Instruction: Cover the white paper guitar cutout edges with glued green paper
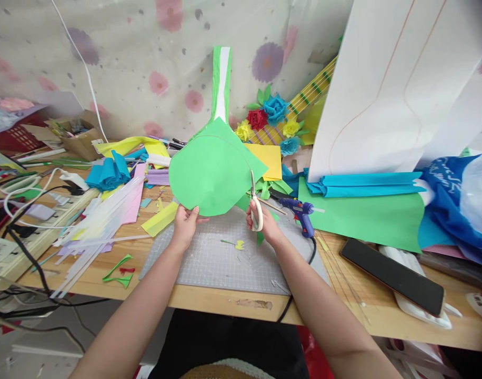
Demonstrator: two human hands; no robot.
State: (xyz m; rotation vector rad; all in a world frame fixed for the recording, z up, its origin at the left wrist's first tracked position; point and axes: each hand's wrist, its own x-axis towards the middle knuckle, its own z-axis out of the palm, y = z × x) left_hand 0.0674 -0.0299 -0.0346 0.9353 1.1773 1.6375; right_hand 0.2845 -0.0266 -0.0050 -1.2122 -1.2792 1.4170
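Observation:
My left hand (187, 226) pinches the lower edge of a green sheet of paper (211, 173), thumb on its near face. The sheet is held up over the cutting mat (209, 266); its left and lower sides are rounded, while pointed corners stand at the top and right. A thin curved line is drawn across its upper part. My right hand (262, 218) grips white-handled scissors (257, 213), whose blades are at the paper's right edge by that line. Behind the sheet rises a green strip with a white middle (222, 84).
A purple glue gun (302, 213) lies right of the mat, its cable running to the front edge. Further right is a black phone (391, 273). Clear glue sticks (99, 231) and a power strip (39, 231) are on the left. A white board (367, 95) leans at the back.

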